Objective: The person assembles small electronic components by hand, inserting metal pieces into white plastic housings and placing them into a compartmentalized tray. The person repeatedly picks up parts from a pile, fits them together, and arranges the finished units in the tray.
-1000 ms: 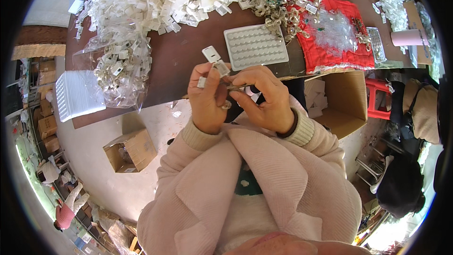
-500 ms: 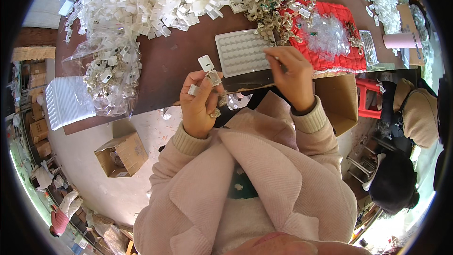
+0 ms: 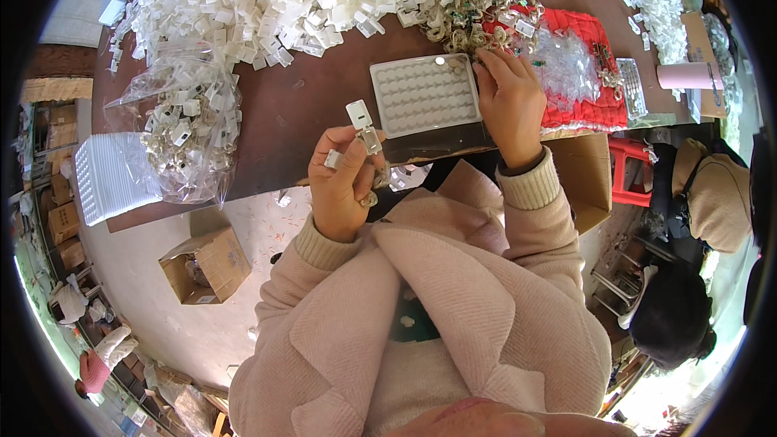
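My left hand [image 3: 338, 188] is closed around several small white plastic cases. One case [image 3: 363, 126] sticks up from the fingertips with its lid swung open. Another small white case [image 3: 333, 159] pokes out between the fingers, and a shiny metallic piece [image 3: 370, 198] hangs below the palm. My right hand [image 3: 513, 105] has its fingers bent together at the near edge of a heap of small gold-toned pieces [image 3: 473, 2]; what they pinch is hidden. Between the hands lies a white moulded tray [image 3: 422, 102] with rows of hollows. A few small round pieces sit in its far right corner.
White plastic cases [image 3: 267, 0] form a big pile at the back. A clear bag [image 3: 192, 125] of parts and stacked white trays [image 3: 113, 176] lie at the left. At the right is a red cloth [image 3: 583, 101] under clear plastic pieces. Cardboard boxes stand below the table edge.
My right hand has moved away and slightly right, from over the tray's right edge to the heap of gold-toned pieces. My left hand still grips the cases, almost in place.
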{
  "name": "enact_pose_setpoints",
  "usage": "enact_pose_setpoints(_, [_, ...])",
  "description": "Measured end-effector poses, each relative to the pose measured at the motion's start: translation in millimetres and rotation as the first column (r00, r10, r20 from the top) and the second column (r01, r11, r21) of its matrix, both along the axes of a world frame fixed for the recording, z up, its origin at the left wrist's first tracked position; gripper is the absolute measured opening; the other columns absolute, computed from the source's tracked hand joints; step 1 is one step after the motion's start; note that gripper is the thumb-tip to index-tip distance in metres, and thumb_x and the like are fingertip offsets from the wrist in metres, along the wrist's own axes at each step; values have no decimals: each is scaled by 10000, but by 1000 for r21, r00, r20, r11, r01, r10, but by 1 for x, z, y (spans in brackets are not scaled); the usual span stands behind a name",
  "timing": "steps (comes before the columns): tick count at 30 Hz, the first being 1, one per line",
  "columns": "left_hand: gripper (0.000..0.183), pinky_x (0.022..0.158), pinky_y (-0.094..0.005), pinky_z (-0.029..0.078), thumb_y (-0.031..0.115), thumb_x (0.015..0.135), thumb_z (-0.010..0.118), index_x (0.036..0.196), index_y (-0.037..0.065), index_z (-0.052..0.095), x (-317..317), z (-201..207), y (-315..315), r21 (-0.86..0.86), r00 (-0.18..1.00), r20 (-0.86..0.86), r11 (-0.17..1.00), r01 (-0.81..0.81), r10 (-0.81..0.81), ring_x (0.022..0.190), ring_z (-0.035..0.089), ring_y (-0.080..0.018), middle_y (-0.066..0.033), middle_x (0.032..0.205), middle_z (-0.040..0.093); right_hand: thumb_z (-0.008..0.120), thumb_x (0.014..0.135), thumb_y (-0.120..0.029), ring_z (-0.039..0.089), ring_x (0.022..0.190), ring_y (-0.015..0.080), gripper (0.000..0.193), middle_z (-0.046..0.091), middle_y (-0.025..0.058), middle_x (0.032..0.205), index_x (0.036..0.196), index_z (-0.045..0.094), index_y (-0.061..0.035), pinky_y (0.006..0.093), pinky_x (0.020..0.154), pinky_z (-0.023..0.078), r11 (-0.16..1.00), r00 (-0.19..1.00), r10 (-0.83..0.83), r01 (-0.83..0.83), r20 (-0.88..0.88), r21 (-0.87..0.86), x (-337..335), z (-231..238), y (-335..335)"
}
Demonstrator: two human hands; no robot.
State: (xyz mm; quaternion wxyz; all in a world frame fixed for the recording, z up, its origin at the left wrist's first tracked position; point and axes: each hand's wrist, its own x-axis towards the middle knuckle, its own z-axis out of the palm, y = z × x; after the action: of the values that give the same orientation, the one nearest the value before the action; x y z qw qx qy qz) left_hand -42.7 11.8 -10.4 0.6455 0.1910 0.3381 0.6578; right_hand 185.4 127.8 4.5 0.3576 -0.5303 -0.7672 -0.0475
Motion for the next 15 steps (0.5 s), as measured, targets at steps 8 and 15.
enact_pose_setpoints(8, [119,403,-177,271,72,1007,571,1120,37,585,-2,-1,1,-21,1000,-6,1000,10,-10,461,369,-24,-187,1010,714,715,814,-64,664,890,314,236,712,111,979,1050,723,-71,402,775,536,995,994,-98,98,52,10,13,5,22])
enact_pose_setpoints(15, [124,399,-178,280,73,1010,564,1126,35,582,-2,-1,2,-38,1000,-26,999,10,-11,463,378,-25,-191,1020,715,694,837,-72,686,693,318,139,728,113,855,967,742,-62,383,624,540,959,997,75,-82,-36,-271,9,17,-2])
